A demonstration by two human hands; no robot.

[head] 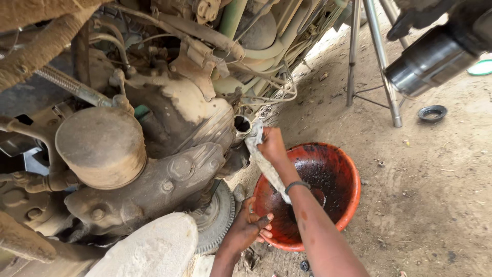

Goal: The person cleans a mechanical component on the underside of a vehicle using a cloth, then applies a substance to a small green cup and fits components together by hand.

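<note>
The rag [262, 160] is bunched in my right hand [271, 146], pressed at the open round port [242, 124] on the dusty engine [169, 154]. My left hand [249, 229] grips the red basin's [353, 190] rim below. I should wipe firmly around the lip and keep the basin under the drips

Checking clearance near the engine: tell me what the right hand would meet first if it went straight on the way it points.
Probably the open round port on the engine; the right hand with its rag is almost there.
</note>
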